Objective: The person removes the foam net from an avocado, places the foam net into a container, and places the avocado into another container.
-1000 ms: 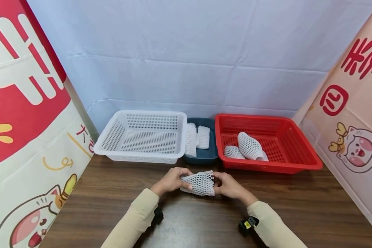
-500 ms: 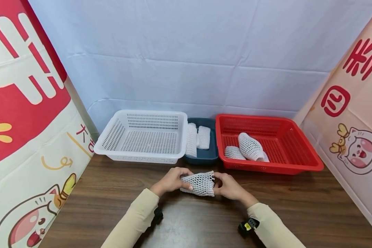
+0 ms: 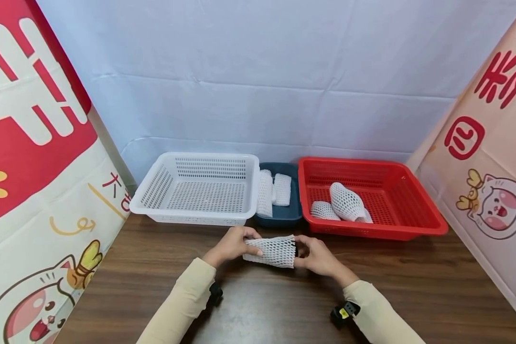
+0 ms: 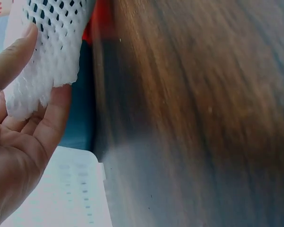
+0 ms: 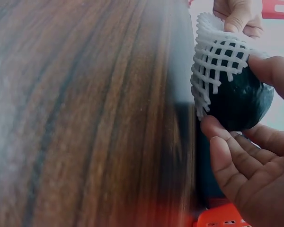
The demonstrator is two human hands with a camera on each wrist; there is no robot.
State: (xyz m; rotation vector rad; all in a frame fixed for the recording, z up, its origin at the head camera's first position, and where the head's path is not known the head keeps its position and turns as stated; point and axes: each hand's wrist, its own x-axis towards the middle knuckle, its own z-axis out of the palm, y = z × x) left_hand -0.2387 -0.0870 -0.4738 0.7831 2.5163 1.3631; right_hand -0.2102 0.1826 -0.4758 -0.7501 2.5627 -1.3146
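Foam net (image 3: 277,252) is gripped at 9 o'clock by the left hand (image 3: 233,245); partly covered fruit (image 5: 241,101), at 3 o'clock, by the right hand (image 3: 318,257).

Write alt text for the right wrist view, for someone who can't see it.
The right hand holds a dark, rounded object partly sleeved in a white foam net, whose far end the left hand grips. Wooden tabletop fills the left side; part of a red basket shows at the bottom.
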